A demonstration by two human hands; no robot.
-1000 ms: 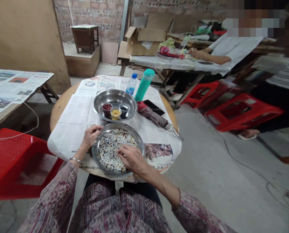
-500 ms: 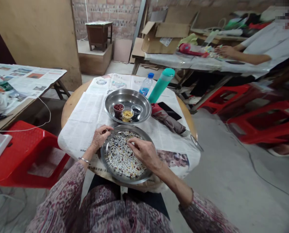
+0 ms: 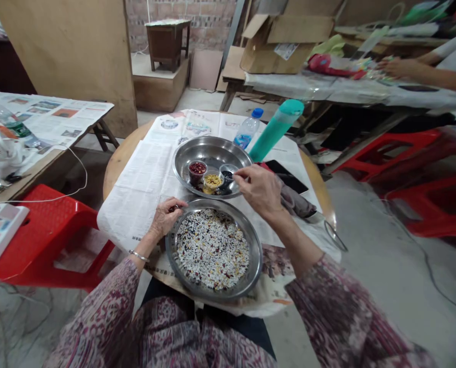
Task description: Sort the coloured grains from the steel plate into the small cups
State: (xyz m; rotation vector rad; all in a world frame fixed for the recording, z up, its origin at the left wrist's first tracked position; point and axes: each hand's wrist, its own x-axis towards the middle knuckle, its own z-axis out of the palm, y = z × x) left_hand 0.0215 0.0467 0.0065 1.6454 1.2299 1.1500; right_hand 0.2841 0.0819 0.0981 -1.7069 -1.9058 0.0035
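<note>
A round steel tray (image 3: 259,255) of white grains mixed with dark, red and yellow beans lies in front of me. My left hand (image 3: 167,217) has its fingers curled at the tray's upper left rim. Behind it stands a steel basin (image 3: 182,158) holding clear cups of red beans (image 3: 197,168), yellow beans (image 3: 213,181) and black beans (image 3: 226,175). My right hand (image 3: 261,190) is over the basin's right rim, thumb and forefinger pinched beside the black-bean cup. Whatever is in that pinch is too small to make out.
Behind the basin are a water bottle (image 3: 246,130) and a green bottle (image 3: 277,130). A black phone (image 3: 287,176) and a folded umbrella (image 3: 296,202) lie to the right. Red stools (image 3: 55,230) flank the newspaper-covered table (image 3: 136,168). A co-worker's hands (image 3: 398,69) are at another table.
My right hand has moved from above the grains up and right to the black-bean cup. My left hand stays at the tray's rim. The view has shifted slightly left.
</note>
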